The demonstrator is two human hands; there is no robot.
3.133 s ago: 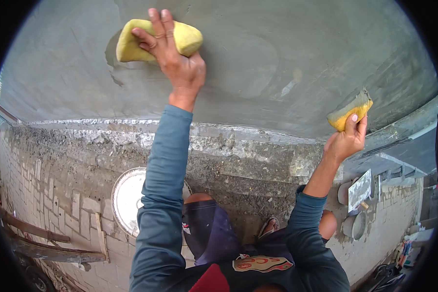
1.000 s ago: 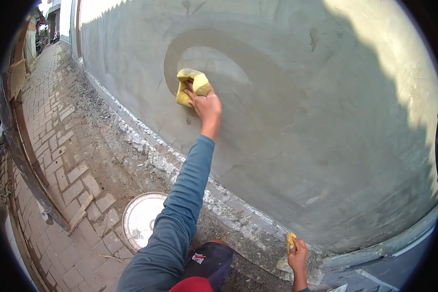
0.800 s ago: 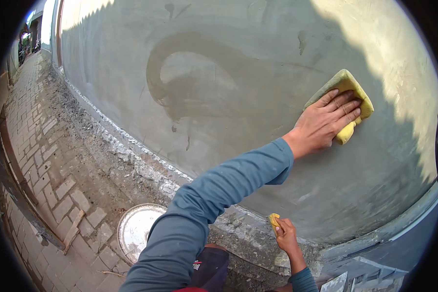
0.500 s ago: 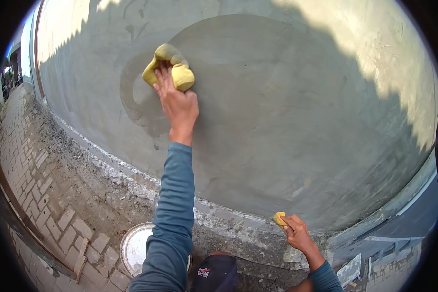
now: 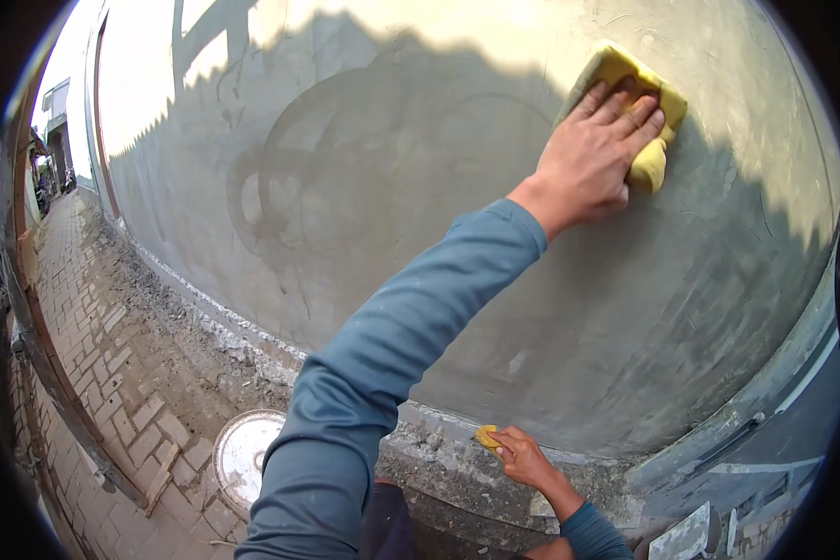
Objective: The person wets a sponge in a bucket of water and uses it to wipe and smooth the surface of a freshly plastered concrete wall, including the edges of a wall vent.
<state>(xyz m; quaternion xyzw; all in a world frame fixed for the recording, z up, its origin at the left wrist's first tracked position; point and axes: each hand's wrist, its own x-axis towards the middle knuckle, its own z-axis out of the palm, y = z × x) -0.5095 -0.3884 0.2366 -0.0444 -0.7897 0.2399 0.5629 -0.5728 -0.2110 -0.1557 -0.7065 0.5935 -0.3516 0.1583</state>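
One left hand (image 5: 590,157) grasping a thick yellow sponge (image 5: 651,166) pressed against grey wall (image 5: 373,205), two o'clock, right hand (image 5: 525,459) pinched small yellow piece (image 5: 485,436), five o'clock

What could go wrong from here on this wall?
The left hand's big yellow sponge might leave more marks; the grey wall already shows dark curved streaks.
The right hand's smaller sponge is near the rough ledge and could pick up grit.
The white round object could be a trip hazard.
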